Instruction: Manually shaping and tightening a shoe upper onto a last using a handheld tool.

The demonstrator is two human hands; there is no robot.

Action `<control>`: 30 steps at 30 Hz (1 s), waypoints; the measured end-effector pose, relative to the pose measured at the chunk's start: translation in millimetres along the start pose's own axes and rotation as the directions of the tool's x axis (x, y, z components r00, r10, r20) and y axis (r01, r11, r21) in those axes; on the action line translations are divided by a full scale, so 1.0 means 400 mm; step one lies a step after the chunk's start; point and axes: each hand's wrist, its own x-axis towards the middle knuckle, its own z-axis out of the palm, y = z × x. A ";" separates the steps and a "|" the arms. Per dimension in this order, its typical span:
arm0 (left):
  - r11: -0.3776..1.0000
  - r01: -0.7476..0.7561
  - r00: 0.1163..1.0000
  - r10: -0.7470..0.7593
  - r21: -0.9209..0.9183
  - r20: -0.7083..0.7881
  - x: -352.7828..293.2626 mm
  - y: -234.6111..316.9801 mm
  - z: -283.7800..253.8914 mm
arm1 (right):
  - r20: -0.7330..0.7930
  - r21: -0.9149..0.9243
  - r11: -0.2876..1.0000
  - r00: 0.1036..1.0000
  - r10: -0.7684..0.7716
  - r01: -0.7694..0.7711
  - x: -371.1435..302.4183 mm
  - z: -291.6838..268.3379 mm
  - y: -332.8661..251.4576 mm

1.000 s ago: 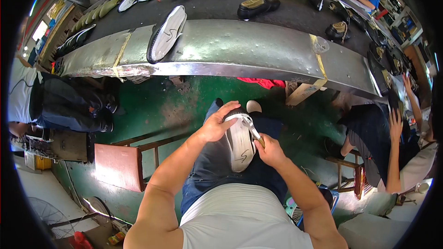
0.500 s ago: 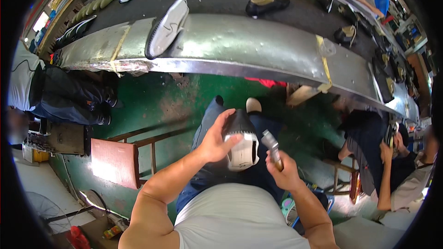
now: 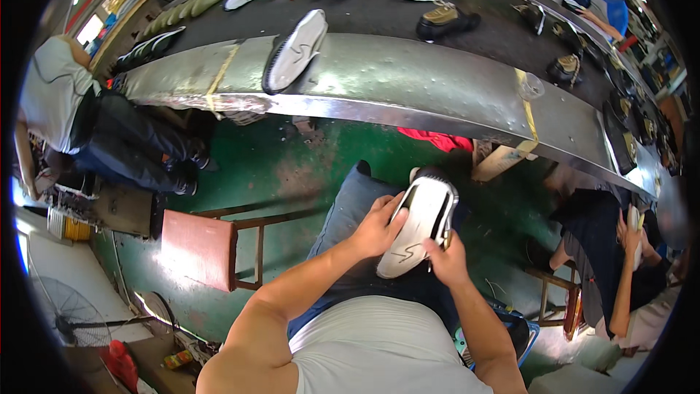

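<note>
Over my lap I hold an unfinished shoe (image 3: 419, 220), dark at the sides, with its pale underside turned up and a dark pen squiggle on it. My left hand (image 3: 379, 228) is closed on its left edge, thumb lying on the underside. At the lower right edge my right hand (image 3: 447, 258) is closed too, its thumb against the shoe and its other fingers largely out of sight. Whether a tool is still in the right hand cannot be made out.
A metal-edged bench (image 3: 408, 58) crosses ahead; one pale-soled shoe (image 3: 295, 52) rests on its edge, several more behind. A stool (image 3: 197, 249) stands at left. People are at work on the left (image 3: 124, 124), right (image 3: 620, 263) and far right (image 3: 609, 4).
The shoe has turned so its whole underside shows, and it has moved right. My right hand has come up to its edge; the metal-headed tool it held is no longer visible. My view has shifted slightly.
</note>
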 end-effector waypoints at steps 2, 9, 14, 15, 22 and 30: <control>0.995 0.089 0.996 -0.089 0.052 -0.004 0.017 0.008 -0.015 | 0.056 0.196 0.980 0.998 0.022 -0.033 0.005 -0.004 0.009; 0.860 0.485 0.844 -0.414 -0.158 0.340 -0.047 -0.029 0.025 | 0.250 0.086 0.982 0.958 0.142 -0.168 -0.013 -0.035 0.098; 0.712 0.692 0.593 -0.463 -0.123 0.658 -0.040 0.000 0.003 | 0.126 -0.188 0.951 0.955 0.270 -0.244 -0.033 -0.091 0.015; 0.707 0.698 0.575 -0.457 -0.115 0.679 -0.042 -0.020 0.012 | 0.105 -0.187 0.946 0.952 0.288 -0.266 -0.054 -0.107 0.002; 0.896 0.385 0.848 -0.249 -0.222 0.469 -0.137 -0.105 0.026 | 0.465 -0.586 0.774 0.882 0.080 0.239 -0.127 -0.170 -0.123; 0.626 0.548 0.826 -0.299 -0.555 0.477 -0.138 -0.048 0.065 | 0.483 -0.861 0.297 0.847 0.221 0.413 -0.072 -0.103 -0.226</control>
